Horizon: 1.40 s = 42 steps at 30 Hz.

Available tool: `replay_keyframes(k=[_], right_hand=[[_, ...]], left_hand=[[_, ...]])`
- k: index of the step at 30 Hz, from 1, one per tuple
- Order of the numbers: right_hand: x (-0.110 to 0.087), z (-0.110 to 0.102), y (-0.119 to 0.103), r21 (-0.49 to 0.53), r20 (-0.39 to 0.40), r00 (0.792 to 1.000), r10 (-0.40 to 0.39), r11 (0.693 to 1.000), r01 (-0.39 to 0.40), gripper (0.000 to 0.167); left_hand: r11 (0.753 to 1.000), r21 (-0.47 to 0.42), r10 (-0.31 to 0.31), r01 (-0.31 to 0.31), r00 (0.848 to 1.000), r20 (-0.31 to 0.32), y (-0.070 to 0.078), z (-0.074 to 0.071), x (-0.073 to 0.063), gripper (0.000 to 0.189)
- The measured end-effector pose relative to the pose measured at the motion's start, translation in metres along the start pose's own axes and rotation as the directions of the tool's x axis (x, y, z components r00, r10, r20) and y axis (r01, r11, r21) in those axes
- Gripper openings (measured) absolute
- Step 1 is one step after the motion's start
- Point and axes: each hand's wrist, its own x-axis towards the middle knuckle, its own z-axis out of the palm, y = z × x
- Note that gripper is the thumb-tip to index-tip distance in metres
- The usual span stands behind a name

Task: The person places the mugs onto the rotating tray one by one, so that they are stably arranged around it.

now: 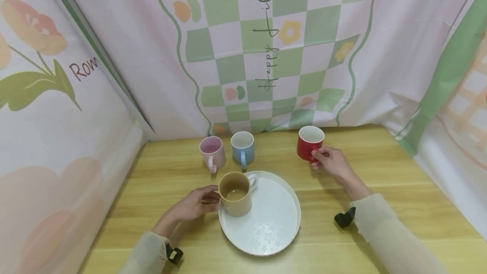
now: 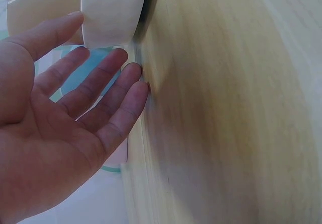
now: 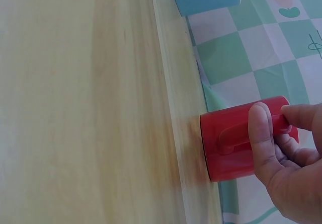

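Observation:
My right hand [image 1: 331, 162] pinches the handle of a red mug [image 1: 305, 147] with a white inside, upright at the back right of the table. In the right wrist view, thumb and fingers close on that red handle [image 3: 246, 133]. A tan mug [image 1: 237, 204] stands on the left part of a round white plate [image 1: 275, 223], its pale handle pointing back right. Beside this mug and the plate's left rim, my left hand [image 1: 195, 203] has its fingers extended. The left wrist view shows the left palm [image 2: 55, 128] with fingers loosely spread and nothing in their grasp.
A pink mug [image 1: 215, 155] and a light blue mug [image 1: 245, 151] stand side by side behind the plate, handles toward me. The wooden table [image 1: 365, 147] meets a checked green-and-white curtain [image 1: 255, 54] at its back edge. Another printed curtain [image 1: 72, 138] borders the left.

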Motion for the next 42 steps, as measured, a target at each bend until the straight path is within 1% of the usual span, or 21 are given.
replay_keyframes(k=[15, 21, 27, 38, 42], right_hand=[[-0.008, -0.002, -0.008, -0.009, -0.009, 0.999, -0.034, 0.999, 0.034, 0.039], [-0.012, -0.001, -0.010, -0.030, 0.012, 0.999, -0.043, 0.999, 0.043, 0.042], [-0.018, 0.000, -0.016, -0.044, 0.041, 0.997, -0.060, 0.997, 0.062, 0.041], [-0.036, 0.005, -0.029, -0.041, 0.096, 0.991, -0.097, 0.994, 0.101, 0.043], [-0.042, 0.008, -0.033, -0.059, 0.115, 0.988, -0.105, 0.992, 0.112, 0.042]], left_hand=[[1.000, -0.006, -0.010, 0.010, 1.000, -0.001, 0.001, 0.000, 0.001, 0.050], [1.000, 0.000, -0.008, 0.008, 1.000, -0.001, 0.000, 0.000, 0.001, 0.049], [1.000, -0.001, 0.000, 0.000, 1.000, 0.000, 0.001, 0.000, 0.000, 0.049], [1.000, -0.006, 0.004, -0.004, 1.000, -0.001, 0.001, 0.001, -0.001, 0.049], [1.000, -0.010, 0.004, -0.004, 1.000, 0.000, 0.001, 0.000, -0.001, 0.050]])
